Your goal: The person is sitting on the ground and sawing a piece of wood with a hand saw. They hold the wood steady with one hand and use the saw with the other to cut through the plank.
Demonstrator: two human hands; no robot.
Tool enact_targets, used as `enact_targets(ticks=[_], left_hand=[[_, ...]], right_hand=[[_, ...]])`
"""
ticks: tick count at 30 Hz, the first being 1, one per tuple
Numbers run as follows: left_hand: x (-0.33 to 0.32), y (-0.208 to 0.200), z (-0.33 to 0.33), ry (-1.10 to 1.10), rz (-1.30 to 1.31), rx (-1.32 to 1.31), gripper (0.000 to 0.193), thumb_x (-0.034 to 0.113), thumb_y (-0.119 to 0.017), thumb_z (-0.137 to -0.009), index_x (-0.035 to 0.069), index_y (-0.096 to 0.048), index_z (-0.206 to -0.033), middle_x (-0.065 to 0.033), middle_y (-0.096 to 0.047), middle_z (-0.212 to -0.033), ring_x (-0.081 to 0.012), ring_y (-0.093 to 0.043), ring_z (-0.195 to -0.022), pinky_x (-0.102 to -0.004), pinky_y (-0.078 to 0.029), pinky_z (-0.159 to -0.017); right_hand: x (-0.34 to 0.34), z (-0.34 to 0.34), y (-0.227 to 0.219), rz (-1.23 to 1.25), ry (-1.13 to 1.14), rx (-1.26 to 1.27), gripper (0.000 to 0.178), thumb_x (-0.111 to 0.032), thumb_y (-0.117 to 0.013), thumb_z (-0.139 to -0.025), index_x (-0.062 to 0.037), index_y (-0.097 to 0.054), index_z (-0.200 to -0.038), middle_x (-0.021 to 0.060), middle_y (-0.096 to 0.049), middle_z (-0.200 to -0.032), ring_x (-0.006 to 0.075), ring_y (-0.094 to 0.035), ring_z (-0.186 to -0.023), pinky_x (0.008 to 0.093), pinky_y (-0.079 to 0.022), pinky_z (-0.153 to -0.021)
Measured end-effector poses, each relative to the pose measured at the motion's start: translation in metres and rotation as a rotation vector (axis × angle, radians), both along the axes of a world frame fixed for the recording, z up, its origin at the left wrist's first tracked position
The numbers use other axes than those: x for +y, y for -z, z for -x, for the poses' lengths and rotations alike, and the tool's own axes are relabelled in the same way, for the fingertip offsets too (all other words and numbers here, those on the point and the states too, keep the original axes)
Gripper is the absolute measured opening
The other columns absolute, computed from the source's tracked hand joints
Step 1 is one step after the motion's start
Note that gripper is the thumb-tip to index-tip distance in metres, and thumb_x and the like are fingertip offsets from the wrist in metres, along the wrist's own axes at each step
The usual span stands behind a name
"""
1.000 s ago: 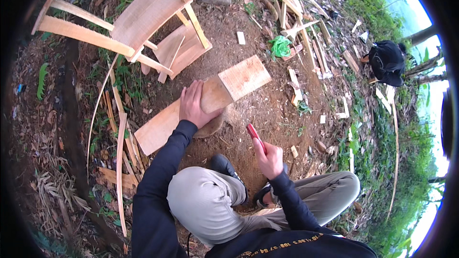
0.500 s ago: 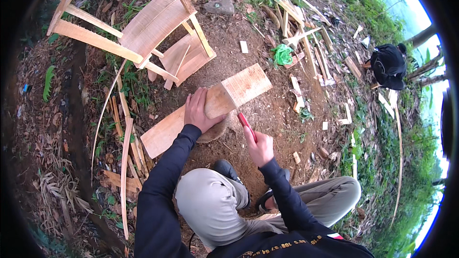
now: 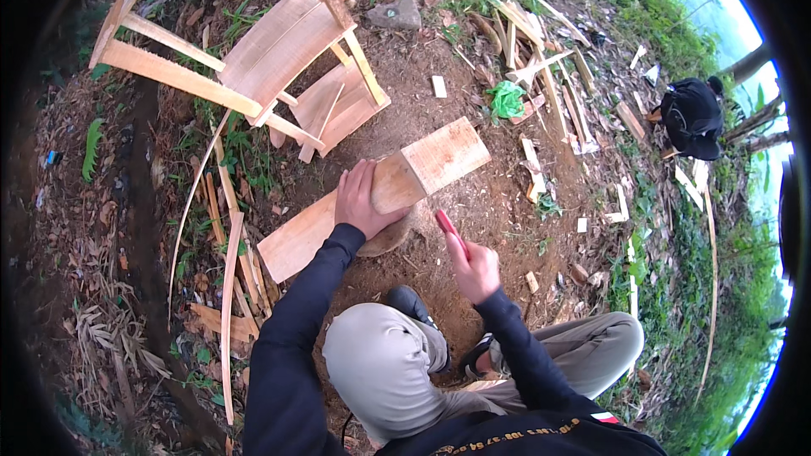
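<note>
A thick wooden board (image 3: 325, 224) lies slanted across a round stump (image 3: 387, 241) in front of me. My left hand (image 3: 361, 203) grips the board near its middle, fingers over the top toward the far edge and thumb along the near edge. To its right, my right hand (image 3: 475, 273) is closed around the red handle of a saw (image 3: 450, 232). The thin blade shows nearly edge-on and meets the board at a line across it. Beyond that line lies the rougher end section (image 3: 448, 152).
A wooden chair (image 3: 283, 38) stands at the far left. Wood strips (image 3: 232, 312) lie left of me, and more offcuts (image 3: 541, 76) pile up at the far right. A green plastic bag (image 3: 507, 100) sits nearby. Another person in black (image 3: 691, 118) crouches at the right.
My right hand and the saw handle have pulled back toward me and slightly right, away from the board. My left hand keeps its place on the board. The whole view has shifted slightly.
</note>
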State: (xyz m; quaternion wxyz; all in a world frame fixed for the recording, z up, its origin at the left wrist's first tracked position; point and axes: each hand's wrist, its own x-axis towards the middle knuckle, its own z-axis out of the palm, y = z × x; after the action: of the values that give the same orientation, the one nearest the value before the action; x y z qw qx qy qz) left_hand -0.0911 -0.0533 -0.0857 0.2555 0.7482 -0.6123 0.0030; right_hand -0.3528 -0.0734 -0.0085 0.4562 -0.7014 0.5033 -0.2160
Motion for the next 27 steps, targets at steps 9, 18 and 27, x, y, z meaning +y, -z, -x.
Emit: enact_targets(ticks=[9, 18, 27], left_hand=[[0.000, 0.007, -0.001, -0.041, 0.033, -0.016, 0.108, 0.061, -0.085, -0.062, -0.003, -0.047, -0.140, -0.0240, -0.050, -0.142, -0.0349, -0.046, -0.136, -0.0522, -0.029, -0.116], [0.002, 0.002, -0.005, -0.042, 0.052, 0.012, 0.107, 0.059, -0.086, -0.061, -0.003, -0.047, -0.139, -0.0228, -0.052, -0.141, -0.0355, -0.046, -0.136, -0.0537, -0.030, -0.116], [0.008, 0.003, -0.004, -0.034, 0.041, 0.019, 0.106, 0.060, -0.085, -0.062, -0.003, -0.047, -0.138, -0.0218, -0.052, -0.141, -0.0349, -0.046, -0.136, -0.0524, -0.030, -0.115]], right_hand=[[0.005, 0.003, 0.010, 0.049, 0.001, 0.055, 0.039, -0.034, -0.063, -0.098, 0.0007, -0.071, -0.083, 0.0243, -0.056, -0.059, 0.0383, -0.063, -0.053, 0.0430, -0.046, -0.051], [0.030, 0.045, 0.002, 0.085, -0.037, 0.112, 0.036, -0.035, -0.061, -0.099, -0.0024, -0.076, -0.092, 0.0224, -0.057, -0.057, 0.0338, -0.065, -0.052, 0.0430, -0.049, -0.053], [0.019, 0.025, 0.001, 0.061, -0.008, 0.038, 0.048, -0.038, -0.061, -0.099, 0.0012, -0.069, -0.074, 0.0223, -0.055, -0.056, 0.0349, -0.062, -0.050, 0.0430, -0.047, -0.052]])
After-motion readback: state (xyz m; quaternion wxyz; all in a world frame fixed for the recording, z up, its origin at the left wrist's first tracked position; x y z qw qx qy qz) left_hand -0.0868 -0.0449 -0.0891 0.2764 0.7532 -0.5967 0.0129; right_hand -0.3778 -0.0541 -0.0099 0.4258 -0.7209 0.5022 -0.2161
